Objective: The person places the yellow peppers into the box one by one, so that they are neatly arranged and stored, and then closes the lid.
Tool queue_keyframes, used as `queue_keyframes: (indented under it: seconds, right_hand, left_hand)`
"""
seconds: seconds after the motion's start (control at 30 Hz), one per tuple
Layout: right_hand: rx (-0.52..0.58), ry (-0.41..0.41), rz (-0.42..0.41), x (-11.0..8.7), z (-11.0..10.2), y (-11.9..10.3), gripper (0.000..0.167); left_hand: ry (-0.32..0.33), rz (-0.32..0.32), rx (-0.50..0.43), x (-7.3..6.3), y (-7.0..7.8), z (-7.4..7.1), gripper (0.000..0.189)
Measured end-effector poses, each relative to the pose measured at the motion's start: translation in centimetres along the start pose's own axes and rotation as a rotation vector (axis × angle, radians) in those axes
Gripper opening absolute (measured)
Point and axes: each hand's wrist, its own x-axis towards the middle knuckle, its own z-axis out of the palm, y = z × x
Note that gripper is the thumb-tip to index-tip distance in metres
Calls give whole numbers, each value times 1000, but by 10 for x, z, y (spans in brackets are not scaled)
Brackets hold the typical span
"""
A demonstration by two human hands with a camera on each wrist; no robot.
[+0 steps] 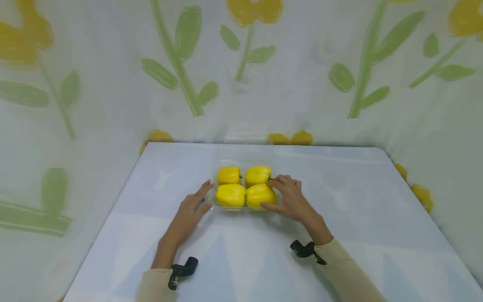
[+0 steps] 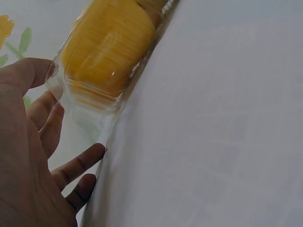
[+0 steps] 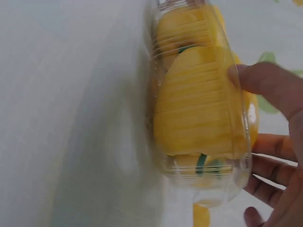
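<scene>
Several yellow bell peppers lie in two rows in a clear plastic box (image 1: 241,209). My right hand (image 1: 287,196) spans the front right bell pepper (image 1: 260,194), thumb at its near end and a fingertip at its far end. In the right wrist view that thumb (image 3: 260,80) lies over the box rim against the pepper, with other fingers just outside the wall. At the box's left side is my left hand (image 1: 191,212), fingers spread, next to the front left bell pepper (image 1: 230,195). The left wrist view shows its thumb (image 2: 33,71) at the clear rim.
The box's clear lid (image 1: 245,152) stands open toward the back edge of the pale table (image 1: 339,188). Behind the table hangs a white cloth (image 1: 294,96) printed with flowers. Both wrists wear black camera mounts.
</scene>
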Motion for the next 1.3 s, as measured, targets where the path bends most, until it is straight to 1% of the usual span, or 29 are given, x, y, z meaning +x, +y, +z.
queue_keyframes:
  seconds: [0.17,0.3,0.37,0.43,0.5,0.6,0.67,0.77,0.87,0.93,1.03,1.13,1.2,1.3]
  right_hand:
    - [96,-17,71,4,-4,0,59]
    - [201,-45,90,-1,1,8,65]
    - [276,-36,122,-4,5,14,64]
    - [350,13,159,-5,7,22,59]
    - [438,100,199,-4,9,29,51]
    - [592,225,292,-1,12,39,46]
    - [670,286,367,1,16,46,45]
    - [746,318,478,5,23,52,46]
    - [792,340,547,10,31,57,47]
    - [831,351,572,14,34,60,48]
    - [882,369,579,22,38,63,48]
    - [927,364,592,31,41,66,48]
    - [936,356,603,35,42,68,48]
    - [979,351,607,42,43,72,47]
  left_hand:
    - [-8,18,0,3,0,-2,56]
    - [7,18,12,0,0,-1,56]
    - [6,23,12,-1,-1,0,56]
    - [3,31,7,-2,-2,1,56]
    - [5,40,4,-3,-2,1,56]
    - [12,39,9,-3,-2,0,56]
    - [10,40,16,-3,-2,-1,56]
    - [6,34,21,-2,-2,-3,56]
    - [5,30,24,-2,-1,-4,56]
    - [5,26,25,-1,-1,-4,56]
    - [7,20,22,-1,-3,-2,56]
    - [11,15,11,-1,-6,0,56]
    - [11,13,9,-1,-7,1,56]
    - [14,14,15,0,-6,0,56]
